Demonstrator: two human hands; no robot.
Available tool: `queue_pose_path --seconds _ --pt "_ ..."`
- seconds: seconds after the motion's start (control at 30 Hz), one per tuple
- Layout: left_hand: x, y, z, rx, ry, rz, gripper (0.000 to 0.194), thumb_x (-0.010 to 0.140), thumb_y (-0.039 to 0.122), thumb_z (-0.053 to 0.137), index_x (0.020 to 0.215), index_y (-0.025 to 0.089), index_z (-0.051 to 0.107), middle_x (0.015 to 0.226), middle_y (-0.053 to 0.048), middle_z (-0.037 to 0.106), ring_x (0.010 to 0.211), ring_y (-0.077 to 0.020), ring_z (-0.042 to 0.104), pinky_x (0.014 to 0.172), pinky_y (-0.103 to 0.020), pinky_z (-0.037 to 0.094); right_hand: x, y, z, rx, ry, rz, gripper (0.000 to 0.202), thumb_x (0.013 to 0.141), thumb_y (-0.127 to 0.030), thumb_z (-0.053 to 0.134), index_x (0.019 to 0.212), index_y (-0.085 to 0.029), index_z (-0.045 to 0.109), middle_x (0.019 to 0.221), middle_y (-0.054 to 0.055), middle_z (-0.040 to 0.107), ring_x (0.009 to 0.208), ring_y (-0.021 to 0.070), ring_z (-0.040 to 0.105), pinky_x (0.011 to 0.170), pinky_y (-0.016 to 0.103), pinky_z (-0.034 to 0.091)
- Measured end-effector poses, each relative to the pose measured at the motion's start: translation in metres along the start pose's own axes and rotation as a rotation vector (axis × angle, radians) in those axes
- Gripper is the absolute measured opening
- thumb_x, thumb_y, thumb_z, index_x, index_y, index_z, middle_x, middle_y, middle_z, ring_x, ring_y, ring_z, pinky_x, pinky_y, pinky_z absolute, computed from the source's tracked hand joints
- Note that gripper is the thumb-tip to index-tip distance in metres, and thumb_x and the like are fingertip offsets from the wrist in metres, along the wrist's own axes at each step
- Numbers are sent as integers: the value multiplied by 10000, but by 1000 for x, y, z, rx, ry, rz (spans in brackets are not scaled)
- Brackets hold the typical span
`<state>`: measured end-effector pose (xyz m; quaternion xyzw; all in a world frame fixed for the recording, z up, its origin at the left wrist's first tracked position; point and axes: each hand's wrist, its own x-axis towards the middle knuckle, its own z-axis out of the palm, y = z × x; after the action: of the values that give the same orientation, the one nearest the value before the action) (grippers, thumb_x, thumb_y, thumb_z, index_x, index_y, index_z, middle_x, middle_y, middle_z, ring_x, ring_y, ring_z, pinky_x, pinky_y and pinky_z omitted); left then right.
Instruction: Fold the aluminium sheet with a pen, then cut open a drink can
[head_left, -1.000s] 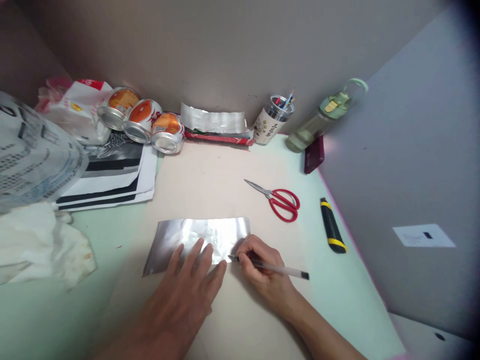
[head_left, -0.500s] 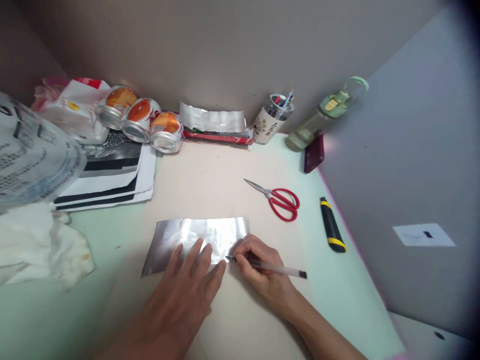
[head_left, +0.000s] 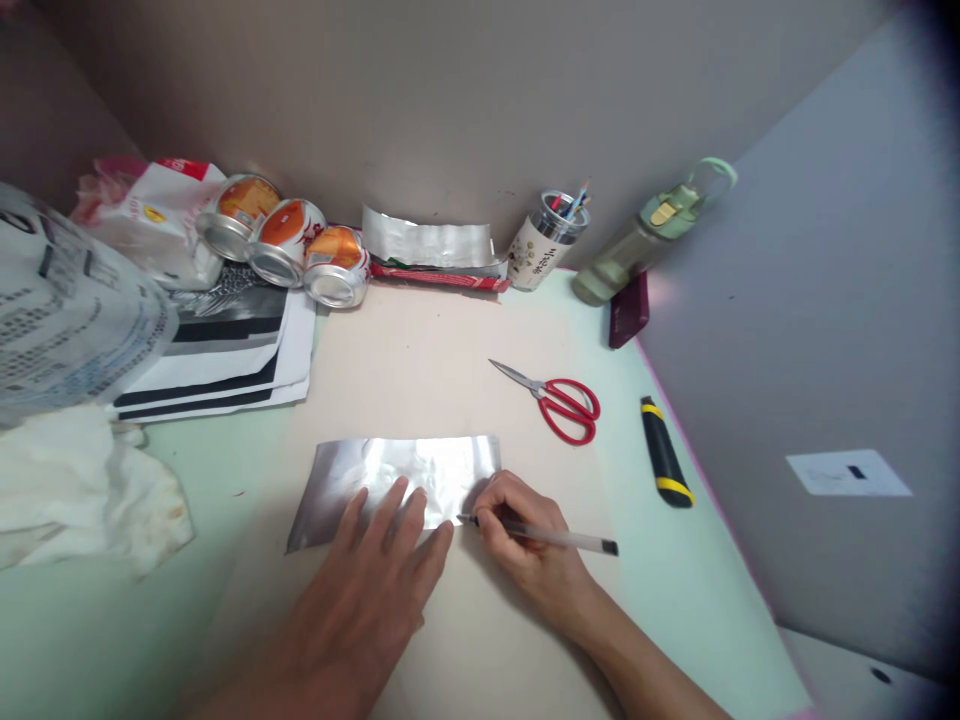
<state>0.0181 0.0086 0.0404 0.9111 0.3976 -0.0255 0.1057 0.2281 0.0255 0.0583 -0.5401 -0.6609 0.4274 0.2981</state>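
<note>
A shiny rectangular sheet of thin metal (head_left: 330, 485) lies on the pale paper in front of me, its left end slightly curled. My left hand (head_left: 375, 580) rests on its lower edge, fingers spread flat, holding nothing. In my right hand (head_left: 525, 540) is a pen (head_left: 570, 540), pinched near its tip. The pen's point is at the sheet's lower right edge, just right of my left thumb. Whether it leaves a mark is too small to see. Red-handled scissors (head_left: 562, 405) lie beyond my right hand, blades to the left.
Several items line the back: drink cans (head_left: 337, 268), curved metal strips (head_left: 427, 243), a pen cup (head_left: 541, 245) and a green bottle (head_left: 637, 245). A black-yellow utility knife (head_left: 666, 450) lies right. Printed sheets (head_left: 292, 360), a crumpled cloth (head_left: 67, 490) and a large plastic bag (head_left: 75, 310) occupy the left.
The pen tip has shifted very slightly right along the sheet's lower edge. The whole view has drifted a little; my left hand keeps its place on the sheet.
</note>
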Motion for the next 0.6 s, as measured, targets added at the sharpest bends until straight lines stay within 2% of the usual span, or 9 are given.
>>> queue_pose_path --seconds 0.13,0.37,0.6 --pt "1 1 -1 2 -11 6 656 849 588 663 1414 278 539 1462 -193 536 1374 -435 435 1045 -652 380 0 1 1 11 4 2 157 929 -156 525 782 -209 540 785 1 556 691 145 498 617 268 383" --pt "-3 0 1 34 99 13 618 871 568 646 1404 270 552 1444 -183 559 1365 -417 455 1053 -631 389 0 -3 -1 3 -20 -29 164 913 -120 519 775 -206 536 786 -1 544 704 141 500 628 262 383" --pt "1 -2 -12 21 54 60 551 887 520 644 1357 236 603 1389 -215 598 1296 -444 527 977 -640 472 1 1 -1 20 2 -21 184 920 -153 521 744 -204 516 758 -5 535 674 141 478 606 267 368"
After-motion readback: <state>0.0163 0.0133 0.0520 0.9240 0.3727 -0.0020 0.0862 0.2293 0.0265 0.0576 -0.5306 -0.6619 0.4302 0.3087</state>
